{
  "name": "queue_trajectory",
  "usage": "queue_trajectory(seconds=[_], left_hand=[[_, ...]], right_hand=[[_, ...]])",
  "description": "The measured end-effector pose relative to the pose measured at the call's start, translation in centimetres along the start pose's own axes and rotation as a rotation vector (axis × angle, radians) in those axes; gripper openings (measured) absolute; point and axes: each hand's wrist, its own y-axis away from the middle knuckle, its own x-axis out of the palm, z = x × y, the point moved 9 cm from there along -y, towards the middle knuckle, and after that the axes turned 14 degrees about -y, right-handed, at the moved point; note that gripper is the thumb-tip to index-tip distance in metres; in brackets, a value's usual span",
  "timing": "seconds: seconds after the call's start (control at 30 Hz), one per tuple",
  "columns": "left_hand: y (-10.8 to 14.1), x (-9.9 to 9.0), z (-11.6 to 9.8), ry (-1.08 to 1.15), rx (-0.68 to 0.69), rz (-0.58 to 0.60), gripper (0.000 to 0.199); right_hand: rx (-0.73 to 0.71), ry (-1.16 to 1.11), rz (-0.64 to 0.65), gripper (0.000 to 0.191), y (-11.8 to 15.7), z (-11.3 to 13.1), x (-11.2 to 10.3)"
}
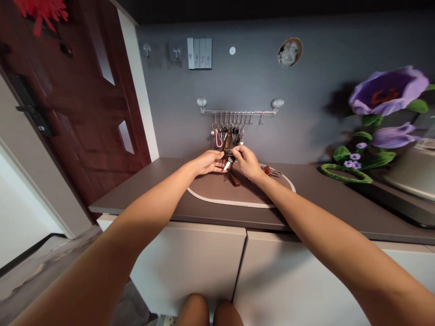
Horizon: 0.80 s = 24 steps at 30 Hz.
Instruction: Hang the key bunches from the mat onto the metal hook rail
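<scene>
Both hands meet over a brown oval mat (217, 192) with a pale rim, on the dark counter. A bunch of keys (231, 159) on a ring is between them. My left hand (209, 162) has its fingers round the left side of the bunch. My right hand (247, 162) pinches the ring from the right. Just behind, several key sets (219, 138) dangle from the hooks of a clear wall rail (239, 112). A reddish-brown fob (234, 179) is below the fingers; whether it hangs or lies on the mat is unclear.
A coiled cord (277, 174) with a red-brown piece lies on the mat's right. Purple artificial flowers (389, 93) and a domed appliance (413, 167) stand at the right. White cabinet doors (190, 262) are below, a dark red door (78, 113) at the left.
</scene>
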Motion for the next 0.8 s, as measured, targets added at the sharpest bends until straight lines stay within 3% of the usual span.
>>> queue_trajectory(seconds=[0.57,0.8], left_hand=[[0.1,0.1,-0.7,-0.164,0.091,-0.066,0.021],[-0.1,-0.1,-0.5,-0.215,0.102,-0.114,0.023]], right_hand=[[0.153,-0.3,-0.207,0.033,-0.2,-2.0,-2.7],[0.252,-0.425,-0.354,0.037,-0.2,-2.9,-4.0]])
